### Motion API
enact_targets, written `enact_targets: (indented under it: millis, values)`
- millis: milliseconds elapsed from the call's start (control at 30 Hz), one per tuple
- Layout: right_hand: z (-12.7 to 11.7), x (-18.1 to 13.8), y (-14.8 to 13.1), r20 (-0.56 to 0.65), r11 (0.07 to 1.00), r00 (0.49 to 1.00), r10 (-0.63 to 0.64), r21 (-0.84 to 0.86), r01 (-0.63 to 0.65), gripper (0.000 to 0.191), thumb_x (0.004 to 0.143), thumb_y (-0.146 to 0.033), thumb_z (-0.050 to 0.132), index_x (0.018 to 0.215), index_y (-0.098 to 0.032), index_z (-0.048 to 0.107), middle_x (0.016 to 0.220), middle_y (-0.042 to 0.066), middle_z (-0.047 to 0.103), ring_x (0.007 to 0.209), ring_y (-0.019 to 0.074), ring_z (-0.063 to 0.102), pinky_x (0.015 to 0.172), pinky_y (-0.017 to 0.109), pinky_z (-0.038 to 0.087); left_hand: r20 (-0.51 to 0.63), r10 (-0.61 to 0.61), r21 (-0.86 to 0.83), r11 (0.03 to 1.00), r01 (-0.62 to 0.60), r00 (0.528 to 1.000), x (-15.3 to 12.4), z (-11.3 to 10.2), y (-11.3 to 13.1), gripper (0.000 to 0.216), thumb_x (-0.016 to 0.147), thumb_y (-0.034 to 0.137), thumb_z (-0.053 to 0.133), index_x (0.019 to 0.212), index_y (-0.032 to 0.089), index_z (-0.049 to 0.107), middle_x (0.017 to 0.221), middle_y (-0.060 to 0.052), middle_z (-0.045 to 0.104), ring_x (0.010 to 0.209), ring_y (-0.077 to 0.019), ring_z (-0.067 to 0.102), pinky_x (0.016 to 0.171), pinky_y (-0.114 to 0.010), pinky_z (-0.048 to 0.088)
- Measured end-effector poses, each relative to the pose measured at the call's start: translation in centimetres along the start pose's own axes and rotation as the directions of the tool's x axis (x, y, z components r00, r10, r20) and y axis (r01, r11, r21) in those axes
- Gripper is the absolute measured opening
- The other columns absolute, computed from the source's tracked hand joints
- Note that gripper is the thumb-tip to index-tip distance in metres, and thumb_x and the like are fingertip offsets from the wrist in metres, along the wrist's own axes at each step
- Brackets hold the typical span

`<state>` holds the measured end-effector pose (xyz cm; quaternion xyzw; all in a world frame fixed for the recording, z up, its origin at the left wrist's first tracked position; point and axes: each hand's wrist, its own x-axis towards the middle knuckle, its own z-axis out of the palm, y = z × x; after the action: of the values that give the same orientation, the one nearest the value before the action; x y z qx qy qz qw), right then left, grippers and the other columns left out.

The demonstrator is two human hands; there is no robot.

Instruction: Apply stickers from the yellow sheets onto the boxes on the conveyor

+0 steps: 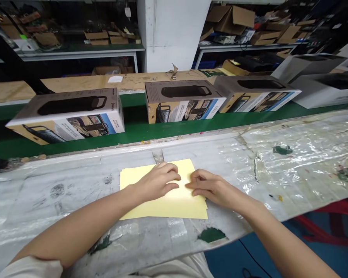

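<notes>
Head view, the only 1: at centre, below the fingertips, a loose stack of pale yellow rectangular paper sheets [171, 206], flat on the work surface [232, 162] wrapped in creased translucent plastic film. Over the middle of the stack, the left bare hand [161, 181]; at its right side, the right bare hand [211, 189], fingertips of both turned towards each other across a narrow gap. Left grip: fingers curled, thumb slightly apart from forefinger. Right grip: thumb and forefinger near each other, other fingers bent. Cannot tell in either case whether pinching something thin or only touching paper.

By judgement, for good handling: rest left fingers lightly on the top sheet to prevent sliding, and work with the tips of right thumb and forefinger alone. Lift low and slowly to avoid creasing. Square the uneven right and upper-left edges gently. Avoid dragging paper over the ragged green patch [211, 234] near the front, likely to catch a corner. Mind also the grey wedge-shaped piece [158, 156] at the stack's back edge.
</notes>
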<state>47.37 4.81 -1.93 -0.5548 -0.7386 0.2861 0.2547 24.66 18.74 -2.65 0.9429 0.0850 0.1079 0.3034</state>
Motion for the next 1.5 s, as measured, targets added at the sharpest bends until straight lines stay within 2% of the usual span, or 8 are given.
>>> enact_targets:
  millis: [433,633,667,733,800,833,967,1500]
  values:
    - [-4.6,0.9,0.6,0.021,0.862,0.992,0.124,0.492,-0.118,0.038,0.085,-0.055,0.079,0.071,-0.021,0.067,0.100,0.008,0.064,0.096,0.0237,0.064,0.085,0.038,0.052,0.036,0.123,0.387,0.913,-0.128,0.992,-1.0,2.1,0.6,0.032,0.094,0.008,0.056,0.121,0.024,0.064,0.120,-0.010,0.063,0.110,-0.0270,0.058,0.089,-0.038,0.045]
    - [-8.9,7.9,1.7,-0.178,0.767,0.967,0.183,0.641,-0.027,0.034,0.078,-0.046,0.087,0.076,-0.021,0.065,0.074,0.004,0.066,0.068,0.0187,0.061,0.064,0.033,0.050,-0.153,0.019,-0.014,1.000,-0.022,0.988,2.1,-2.5,-1.6,0.008,0.097,0.022,0.059,0.101,0.022,0.066,0.101,-0.003,0.071,0.092,-0.0190,0.065,0.081,-0.030,0.050]
    - [-9.6,9.6,1.6,-0.209,0.785,0.960,0.189,0.619,-0.019,0.033,0.077,-0.045,0.088,0.080,-0.021,0.066,0.075,0.004,0.067,0.070,0.0189,0.062,0.065,0.033,0.051,-0.330,-0.093,-0.102,0.993,0.062,0.939,3.5,-4.3,-3.0,0.008,0.098,0.025,0.057,0.099,0.022,0.065,0.099,-0.003,0.070,0.091,-0.0185,0.065,0.083,-0.030,0.050]
    - [-10.8,13.2,1.0,-0.286,0.822,0.944,0.167,0.569,0.027,0.036,0.074,-0.045,0.089,0.087,-0.021,0.066,0.079,0.004,0.069,0.074,0.0200,0.065,0.069,0.034,0.053,-0.677,-0.348,-0.288,0.936,0.203,0.649,6.9,-8.4,-6.4,0.011,0.095,0.030,0.060,0.102,0.021,0.064,0.109,-0.007,0.069,0.105,-0.0219,0.064,0.094,-0.034,0.049]
    - [-11.7,17.1,0.4,-0.350,0.845,0.930,0.112,0.525,0.096,0.041,0.072,-0.047,0.090,0.092,-0.020,0.065,0.081,0.004,0.069,0.077,0.0212,0.066,0.071,0.035,0.054,-0.692,-0.611,-0.605,0.781,0.154,0.383,10.3,-12.0,-9.9,0.034,0.084,0.032,0.076,0.113,0.020,0.062,0.124,-0.011,0.065,0.123,-0.0261,0.058,0.102,-0.036,0.046]
    - [-12.1,19.1,0.1,-0.371,0.854,0.925,0.084,0.504,0.125,0.043,0.071,-0.048,0.089,0.094,-0.020,0.065,0.083,0.005,0.070,0.079,0.0218,0.067,0.072,0.035,0.054,-0.588,-0.723,-0.758,0.649,0.065,0.363,11.7,-13.3,-11.5,0.043,0.079,0.032,0.081,0.116,0.020,0.061,0.124,-0.011,0.066,0.123,-0.0270,0.059,0.101,-0.036,0.047]
    - [-12.3,27.3,-0.4,-0.362,0.896,0.932,0.016,0.420,0.148,0.040,0.074,-0.042,0.080,0.103,-0.020,0.063,0.087,0.004,0.069,0.077,0.0214,0.067,0.069,0.034,0.055,-0.313,-0.791,-0.947,0.300,-0.112,0.527,15.1,-14.5,-15.4,0.054,0.069,0.024,0.085,0.117,0.016,0.062,0.093,-0.007,0.074,0.084,-0.0236,0.071,0.077,-0.033,0.055]
    - [-9.8,41.5,0.5,-0.295,0.995,0.951,0.094,-0.015,-0.103,0.026,0.077,-0.004,0.066,0.094,-0.021,0.056,0.072,-0.002,0.061,0.066,0.0160,0.058,0.062,0.025,0.043,-0.287,-0.777,-0.956,0.193,-0.223,0.560,14.9,-13.5,-18.3,0.079,0.059,0.011,0.075,0.135,0.019,0.056,0.082,-0.003,0.074,0.068,-0.0226,0.069,0.067,-0.032,0.054]
